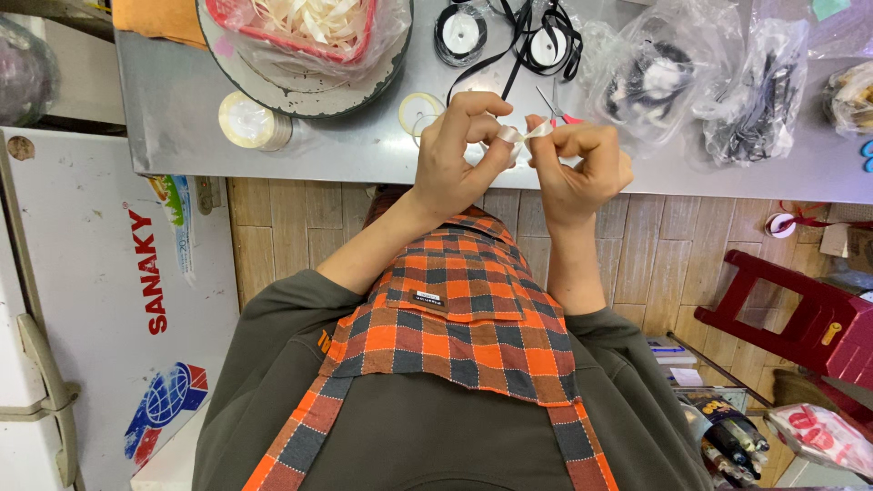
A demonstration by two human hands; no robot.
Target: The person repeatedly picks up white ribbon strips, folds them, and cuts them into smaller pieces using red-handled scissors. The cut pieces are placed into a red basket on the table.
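Both hands above bench [364,150] edge. Left hand [459,150] and right hand [577,164] each pinch white ribbon piece [526,134], grip tight, folding stage. Next move likely needs steady pinch. Scissors [556,111] just behind.

Black ribbon spools [462,33], clear bags [650,77], red stool [800,318].

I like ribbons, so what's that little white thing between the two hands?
In the head view, a short piece of white ribbon spans between the left hand and the right hand, pinched by the fingertips of both above the grey table.
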